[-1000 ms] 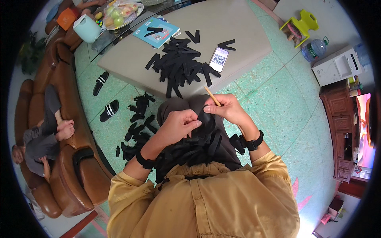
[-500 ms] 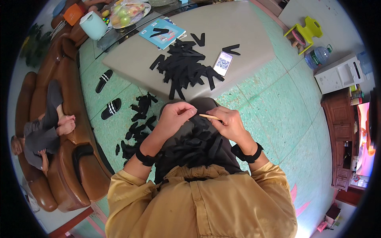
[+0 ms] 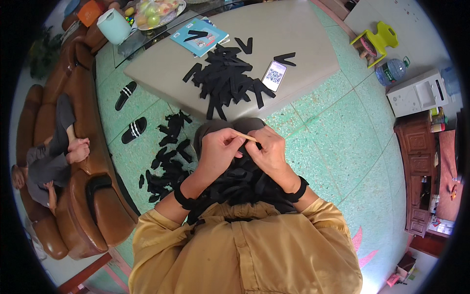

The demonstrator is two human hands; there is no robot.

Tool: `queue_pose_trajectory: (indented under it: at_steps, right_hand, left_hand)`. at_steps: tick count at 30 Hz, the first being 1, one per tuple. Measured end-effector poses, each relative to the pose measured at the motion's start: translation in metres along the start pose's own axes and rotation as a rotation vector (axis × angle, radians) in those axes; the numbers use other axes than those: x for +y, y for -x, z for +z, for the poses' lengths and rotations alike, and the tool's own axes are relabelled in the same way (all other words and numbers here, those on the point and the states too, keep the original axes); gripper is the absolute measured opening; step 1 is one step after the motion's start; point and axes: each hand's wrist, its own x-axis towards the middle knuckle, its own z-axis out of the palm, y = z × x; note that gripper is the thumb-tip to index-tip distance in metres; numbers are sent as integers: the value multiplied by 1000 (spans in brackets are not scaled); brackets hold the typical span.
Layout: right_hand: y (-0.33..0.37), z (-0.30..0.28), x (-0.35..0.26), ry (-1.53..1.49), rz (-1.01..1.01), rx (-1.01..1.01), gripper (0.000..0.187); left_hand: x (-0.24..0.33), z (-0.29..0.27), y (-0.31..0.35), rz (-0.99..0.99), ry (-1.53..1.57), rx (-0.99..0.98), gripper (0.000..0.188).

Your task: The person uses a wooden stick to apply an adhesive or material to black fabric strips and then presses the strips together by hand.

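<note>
One slim wooden stick point(image 3: 246, 137) sits pinched in the right hand point(image 3: 270, 149) — best kept steady beside the left hand point(image 3: 218, 148), whose curled grasp I cannot make out.

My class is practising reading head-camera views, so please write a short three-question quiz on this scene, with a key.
1. What spans the gap between the left hand and the right hand? a) phone b) tan stick c) kettle
2. True or false: a black V-shaped strip lies on the blue book.
3. How many striped slippers lie on the floor?
Key: 1. b; 2. True; 3. Two.
</note>
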Motion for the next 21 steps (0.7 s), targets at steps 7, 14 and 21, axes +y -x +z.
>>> queue_pose_trajectory:
  at_steps: [7, 14, 21]
  right_hand:
    - [18, -15, 15, -214, 546, -55, 12]
    - [-3, -12, -2, 53, -164, -136, 15]
    - [7, -24, 5, -21, 76, -77, 17]
  left_hand:
    - [-3, -20, 8, -29, 140, 130, 11]
    - [-16, -11, 8, -88, 133, -5, 9]
    - [-5, -22, 11, 12, 208, 105, 12]
